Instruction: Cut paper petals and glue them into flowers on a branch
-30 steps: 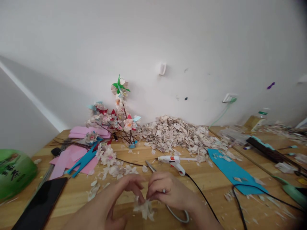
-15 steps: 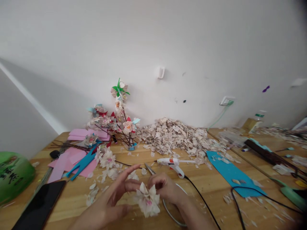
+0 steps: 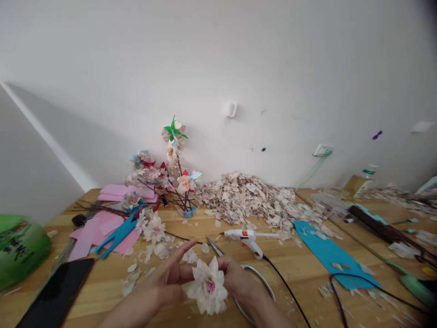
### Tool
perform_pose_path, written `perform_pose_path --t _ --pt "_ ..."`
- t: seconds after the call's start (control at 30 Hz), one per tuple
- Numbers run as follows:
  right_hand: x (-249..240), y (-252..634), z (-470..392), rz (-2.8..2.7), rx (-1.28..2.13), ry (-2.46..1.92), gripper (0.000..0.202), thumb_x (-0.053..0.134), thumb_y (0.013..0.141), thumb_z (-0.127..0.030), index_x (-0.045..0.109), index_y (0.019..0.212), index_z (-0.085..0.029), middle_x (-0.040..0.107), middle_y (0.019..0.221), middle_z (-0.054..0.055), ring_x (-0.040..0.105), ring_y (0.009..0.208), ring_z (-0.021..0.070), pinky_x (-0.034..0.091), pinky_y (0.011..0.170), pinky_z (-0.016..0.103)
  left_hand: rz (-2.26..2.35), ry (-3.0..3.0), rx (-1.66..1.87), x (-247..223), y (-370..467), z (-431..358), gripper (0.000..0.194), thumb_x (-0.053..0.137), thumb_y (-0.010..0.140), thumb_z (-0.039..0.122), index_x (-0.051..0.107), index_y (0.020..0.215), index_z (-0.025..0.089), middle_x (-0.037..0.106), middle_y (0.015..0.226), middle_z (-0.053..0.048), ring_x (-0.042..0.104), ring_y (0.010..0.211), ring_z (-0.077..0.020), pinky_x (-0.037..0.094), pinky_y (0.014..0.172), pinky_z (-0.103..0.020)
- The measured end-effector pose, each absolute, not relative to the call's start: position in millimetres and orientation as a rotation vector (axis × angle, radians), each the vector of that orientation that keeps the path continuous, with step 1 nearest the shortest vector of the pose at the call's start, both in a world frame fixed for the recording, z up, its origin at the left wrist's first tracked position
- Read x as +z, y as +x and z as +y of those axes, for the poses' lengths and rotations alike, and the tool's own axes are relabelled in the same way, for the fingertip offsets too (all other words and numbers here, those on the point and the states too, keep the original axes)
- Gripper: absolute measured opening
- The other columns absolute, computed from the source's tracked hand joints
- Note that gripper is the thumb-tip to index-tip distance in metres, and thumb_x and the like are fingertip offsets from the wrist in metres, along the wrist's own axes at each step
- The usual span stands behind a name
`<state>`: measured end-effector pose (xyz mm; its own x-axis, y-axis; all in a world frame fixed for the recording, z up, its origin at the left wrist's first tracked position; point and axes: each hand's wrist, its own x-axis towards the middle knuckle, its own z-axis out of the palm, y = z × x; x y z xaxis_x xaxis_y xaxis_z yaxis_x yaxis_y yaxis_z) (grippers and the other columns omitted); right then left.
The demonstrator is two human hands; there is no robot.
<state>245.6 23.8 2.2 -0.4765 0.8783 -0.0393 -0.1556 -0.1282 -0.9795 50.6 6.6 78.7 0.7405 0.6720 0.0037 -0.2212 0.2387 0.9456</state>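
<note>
A handmade flower [image 3: 209, 286] with pale, papery petals and a pink centre faces up between my hands, low in the middle of the view. My right hand [image 3: 235, 275] grips it from behind; the petals hide the fingertips. On the other side, my left hand [image 3: 167, 278] has its thumb and middle finger closed at the petals, with the index finger raised. Scissors [image 3: 215, 246] lie under my right hand, blades pointing away. Just beyond them rests a white hot glue gun [image 3: 246, 237] with a black cord.
A heap of dry petals [image 3: 252, 196] lies against the wall. Finished flowers on twigs [image 3: 184, 183] stand at back left, near pink paper [image 3: 99, 228] and a blue cutout [image 3: 118, 232]. A phone [image 3: 56, 291] lies front left. Blue sheet [image 3: 331, 255] and cords occupy the right.
The flower has turned its face more upward and toward me. My left thumb and fingers have moved in against its petals. The view has shifted slightly.
</note>
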Motion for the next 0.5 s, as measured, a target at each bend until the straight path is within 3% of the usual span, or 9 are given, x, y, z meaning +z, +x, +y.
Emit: perform_pose_path --t 0.13,0.33,0.5 --pt "2.3 243.8 22.3 -1.327 1.717 -0.871 0.023 0.080 0.045 -0.034 0.066 0.052 -0.018 0.055 0.049 -0.007 0.046 0.044 0.0073 0.045 0.061 0.027 0.518 1.192 0.644 76.9 48.9 6.9 0.086 0.044 0.057 0.007 0.018 0.137 0.029 0.068 0.099 0.000 0.058 0.100 -0.0217 0.030 0.093 -0.047" --pt "2.3 246.7 22.4 -1.324 1.696 -0.872 0.023 0.079 0.047 -0.035 0.064 0.047 -0.018 0.055 0.047 -0.006 0.045 0.045 0.0079 0.044 0.059 0.026 0.558 1.193 0.706 69.3 47.4 7.8 0.082 0.046 0.056 0.006 0.025 0.133 0.027 0.062 0.109 -0.003 0.054 0.106 -0.0213 0.029 0.095 -0.044" --pt "1.7 246.9 23.7 -1.380 1.682 -0.880 0.022 0.079 0.047 -0.035 0.063 0.045 -0.020 0.054 0.045 -0.006 0.046 0.047 0.0090 0.044 0.058 0.026 0.612 1.334 0.691 76.0 44.8 2.7 0.080 0.045 0.061 0.007 0.022 0.133 0.031 0.061 0.108 -0.002 0.052 0.109 -0.0218 0.033 0.091 -0.044"
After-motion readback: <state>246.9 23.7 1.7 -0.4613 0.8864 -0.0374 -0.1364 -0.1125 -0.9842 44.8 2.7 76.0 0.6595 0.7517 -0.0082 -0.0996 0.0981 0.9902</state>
